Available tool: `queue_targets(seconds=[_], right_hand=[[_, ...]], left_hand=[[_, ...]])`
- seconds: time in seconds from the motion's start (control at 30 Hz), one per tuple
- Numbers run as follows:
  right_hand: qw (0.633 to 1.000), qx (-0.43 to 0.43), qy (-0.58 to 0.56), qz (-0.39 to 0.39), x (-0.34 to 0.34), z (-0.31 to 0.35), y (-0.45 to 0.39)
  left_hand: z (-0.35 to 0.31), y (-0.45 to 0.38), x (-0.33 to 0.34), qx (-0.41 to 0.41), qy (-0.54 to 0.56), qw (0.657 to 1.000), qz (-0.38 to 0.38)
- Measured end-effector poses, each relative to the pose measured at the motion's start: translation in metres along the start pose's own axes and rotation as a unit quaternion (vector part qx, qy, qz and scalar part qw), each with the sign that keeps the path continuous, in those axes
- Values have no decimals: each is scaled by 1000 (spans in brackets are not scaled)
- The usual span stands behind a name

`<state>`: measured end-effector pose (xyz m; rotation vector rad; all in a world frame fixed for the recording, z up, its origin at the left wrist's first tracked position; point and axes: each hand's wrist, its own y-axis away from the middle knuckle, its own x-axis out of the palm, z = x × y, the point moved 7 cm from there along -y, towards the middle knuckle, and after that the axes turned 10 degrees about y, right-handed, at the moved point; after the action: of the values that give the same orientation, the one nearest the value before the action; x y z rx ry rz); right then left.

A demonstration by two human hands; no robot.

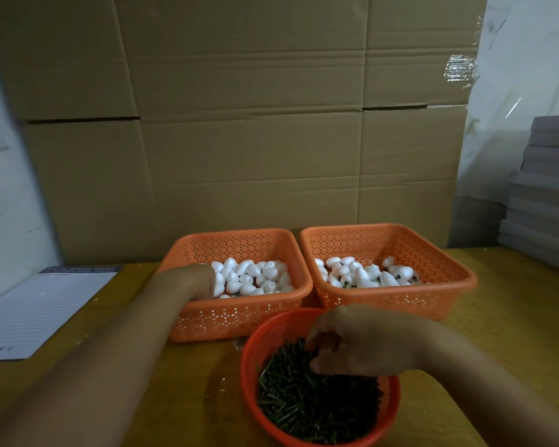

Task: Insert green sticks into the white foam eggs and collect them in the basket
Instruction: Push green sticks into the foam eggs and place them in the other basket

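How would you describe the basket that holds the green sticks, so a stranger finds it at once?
On the yellow wooden table, in front of the cardboard wall, stand three orange baskets. The stick basket is the nearest one, under the right hand. Unlike its two rectangular neighbours holding white eggs, it is round and filled with dark green sticks.

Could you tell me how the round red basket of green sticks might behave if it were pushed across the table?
The round red basket would probably slide rather than tip: it looks wide and low, and sits flat on the wooden table. It is likely light, being thin mesh holding small green sticks. The loose sticks may shift or spill if it is shoved sharply.
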<state>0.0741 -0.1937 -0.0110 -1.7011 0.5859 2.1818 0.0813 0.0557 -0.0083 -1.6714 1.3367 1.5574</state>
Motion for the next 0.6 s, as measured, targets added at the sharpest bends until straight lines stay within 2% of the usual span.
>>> queue_targets(seconds=[0.13, 0.3, 0.4, 0.6], right_hand=[[1000, 1, 1, 4, -1, 1, 0], [1000, 3, 3, 9, -2, 2, 1], [1000, 3, 6, 6, -3, 2, 2], [1000, 0, 16, 7, -2, 4, 1]], left_hand=[[4, -8, -15, 84, 63, 992, -71], [-29, 21, -34, 262, 218, 920, -192], [-45, 48, -30, 336, 280, 875, -209], [-57, 83, -22, 387, 400, 811, -180]])
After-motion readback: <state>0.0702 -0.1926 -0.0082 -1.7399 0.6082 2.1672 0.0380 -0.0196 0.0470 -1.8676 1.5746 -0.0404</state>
